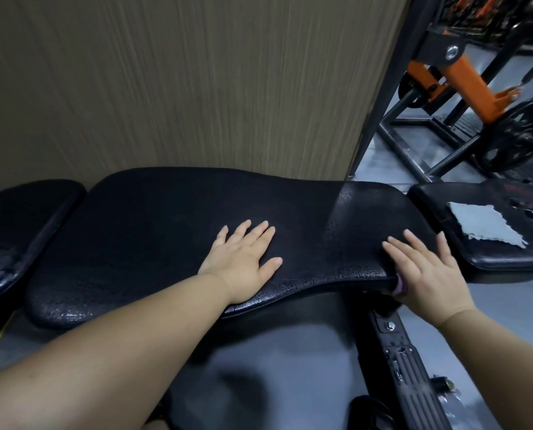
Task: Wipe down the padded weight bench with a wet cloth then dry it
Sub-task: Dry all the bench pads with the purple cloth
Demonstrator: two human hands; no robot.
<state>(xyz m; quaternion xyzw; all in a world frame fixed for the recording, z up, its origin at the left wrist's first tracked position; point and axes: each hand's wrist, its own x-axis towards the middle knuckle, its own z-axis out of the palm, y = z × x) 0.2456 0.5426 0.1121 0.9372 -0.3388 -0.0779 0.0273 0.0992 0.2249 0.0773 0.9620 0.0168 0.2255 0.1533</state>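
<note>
Left grip (240,259) lay palm-down on the weight bench's main pad (153,212), fingers straight and lightly spread, thumb out toward 3 o'clock, holding nothing. Right grip (429,268) lay over the pad's near corner at 4 o'clock, fingers straight and close together, pointing to 11 o'clock, thumb apart. A lilac scrap (400,285) showed under its palm against the pad edge; could not tell what it was.

The main pad was black and perforated, running from 9 to 3 o'clock across mid-view, with glossy beads along the near edge and right end. Just beside it at 3 o'clock, a smaller black seat pad (491,262) bore a pale grey cloth (485,225), flat, frayed at the edges, apart from both grips. Another black pad (20,218) sat at 9 o'clock.

A wood-grain panel (197,82) stood behind at 12 o'clock. An orange-and-black machine (463,76) with a weight plate (519,135) stood at 2 o'clock on the grey floor (507,293). The bench frame (407,367) ran toward 5 o'clock.
</note>
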